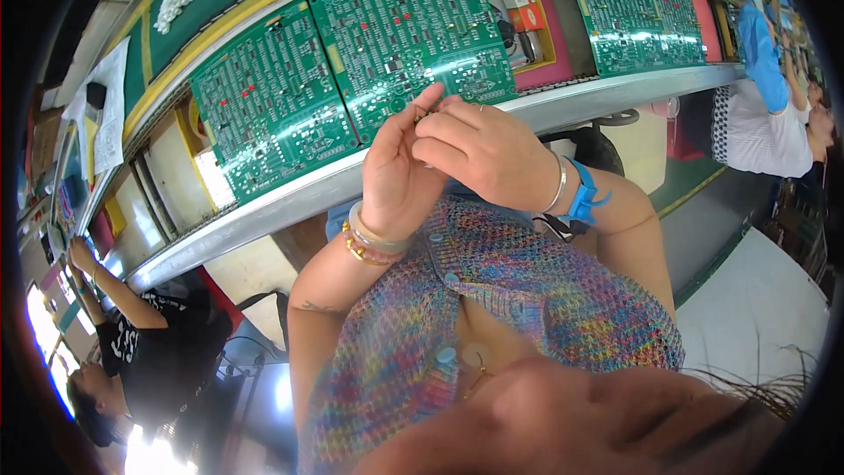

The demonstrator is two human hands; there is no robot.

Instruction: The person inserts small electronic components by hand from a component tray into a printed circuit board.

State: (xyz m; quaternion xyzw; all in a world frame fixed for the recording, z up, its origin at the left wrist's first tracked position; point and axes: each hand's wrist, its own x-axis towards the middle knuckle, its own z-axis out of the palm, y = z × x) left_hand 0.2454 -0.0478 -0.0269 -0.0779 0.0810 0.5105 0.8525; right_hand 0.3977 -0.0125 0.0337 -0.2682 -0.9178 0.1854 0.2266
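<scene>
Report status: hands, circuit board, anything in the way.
Left hand and right hand together; any held item unclear. Middle green circuit board beyond, components fitted. Hands hide part of its near edge.

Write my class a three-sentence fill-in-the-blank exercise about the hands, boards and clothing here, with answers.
1. The bare left hand touches the bare ____ hand, whose wrist wears a bright blue strap.
2. The flat rectangular circuit boards are coloured ____.
3. The multicoloured knitted garment has round buttons coloured ____.

Missing words: right; green; blue.
</scene>
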